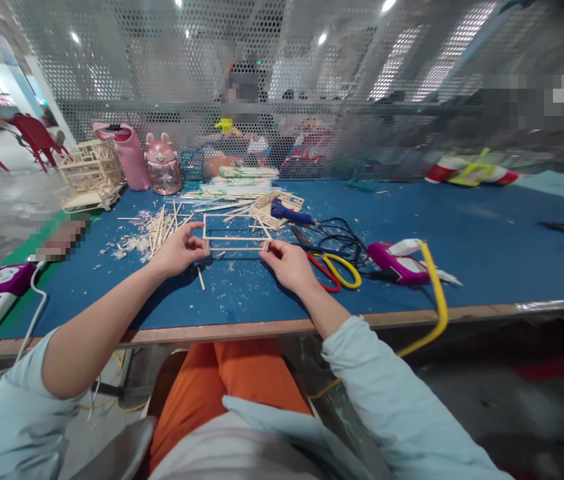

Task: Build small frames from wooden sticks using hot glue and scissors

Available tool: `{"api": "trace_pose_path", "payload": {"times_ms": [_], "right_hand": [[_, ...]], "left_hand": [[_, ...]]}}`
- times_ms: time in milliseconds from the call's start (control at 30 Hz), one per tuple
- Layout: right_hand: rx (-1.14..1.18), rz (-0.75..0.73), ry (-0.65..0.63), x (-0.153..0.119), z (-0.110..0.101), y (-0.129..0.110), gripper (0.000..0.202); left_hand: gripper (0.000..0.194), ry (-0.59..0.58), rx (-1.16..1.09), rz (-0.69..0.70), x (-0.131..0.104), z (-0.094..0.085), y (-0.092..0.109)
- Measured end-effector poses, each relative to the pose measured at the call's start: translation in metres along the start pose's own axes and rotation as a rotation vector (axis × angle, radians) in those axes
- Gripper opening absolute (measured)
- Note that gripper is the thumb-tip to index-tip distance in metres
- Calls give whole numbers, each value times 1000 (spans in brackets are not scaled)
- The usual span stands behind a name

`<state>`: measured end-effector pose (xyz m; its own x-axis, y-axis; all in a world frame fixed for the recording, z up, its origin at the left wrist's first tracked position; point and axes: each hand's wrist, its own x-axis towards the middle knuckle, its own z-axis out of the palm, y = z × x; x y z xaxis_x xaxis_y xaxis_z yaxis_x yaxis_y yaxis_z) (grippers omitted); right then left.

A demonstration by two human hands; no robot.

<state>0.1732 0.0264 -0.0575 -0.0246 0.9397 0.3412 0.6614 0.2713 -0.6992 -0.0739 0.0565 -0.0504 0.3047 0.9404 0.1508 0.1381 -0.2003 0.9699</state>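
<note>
A small rectangular frame of thin wooden sticks (237, 238) is held between both hands over the blue tabletop. My left hand (181, 250) grips its left end, thumb and fingers closed on the corner. At the right end, my right hand (287, 263) pinches the lower corner. Left of the frame lies a pile of loose sticks (162, 230) with wood crumbs. Behind and to the right, a blue glue gun (289, 212) rests beside another stick piece. Scissors with red and yellow handles (343, 270) lie just right of my right hand.
A purple power strip (402, 265) with a yellow cable sits at the right. Black cords (342, 237) coil near the scissors. A pink bottle (132, 159), a clear pink cup (162, 167) and a wooden stick model (89, 177) stand back left. Perforated metal mesh (307, 87) rises behind the table.
</note>
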Motion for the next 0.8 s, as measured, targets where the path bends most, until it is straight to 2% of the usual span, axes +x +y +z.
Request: {"api": "trace_pose_path", "payload": {"times_ms": [433,533,700,800], "right_hand": [[-33,-21,12,1,1,1,21],[-46,-25,8,1,1,0,19],[-132,-42,-18,3,2,-2,14],[-113,0,-5,4,5,0,10]], "left_hand": [[75,-23,-75,21,1,0,-4],[80,-22,35,55,1,-1,-6],[82,10,378,111,-1,-5,-7],[83,-28,480,113,-1,-9,-5]]}}
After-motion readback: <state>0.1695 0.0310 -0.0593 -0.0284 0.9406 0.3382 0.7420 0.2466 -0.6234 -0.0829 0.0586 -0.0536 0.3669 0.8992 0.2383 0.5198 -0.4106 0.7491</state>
